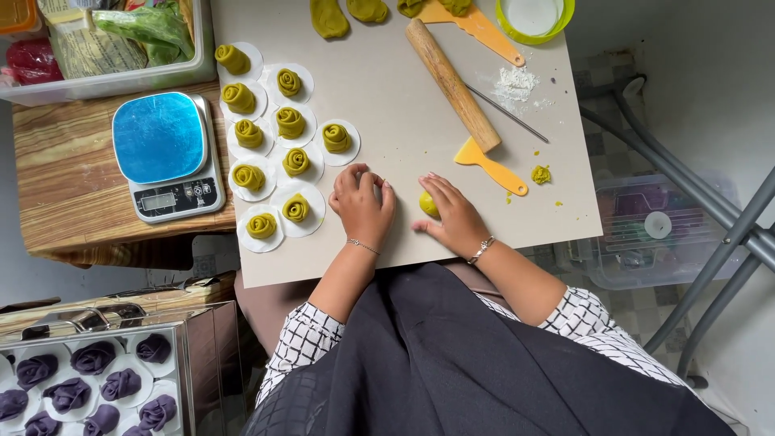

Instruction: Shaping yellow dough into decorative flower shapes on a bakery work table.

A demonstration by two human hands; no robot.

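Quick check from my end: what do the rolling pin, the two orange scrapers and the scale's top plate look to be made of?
Rolling pin: plain unfinished wood, judging by its tan grain and matte look. Orange scrapers: likely plastic, smooth, uniformly coloured and thin-edged. Scale's top plate: probably metal or glass under a blue film; the sheen leaves it open.

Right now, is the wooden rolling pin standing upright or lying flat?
Lying flat: the wooden rolling pin rests diagonally on the grey board, apart from both hands.
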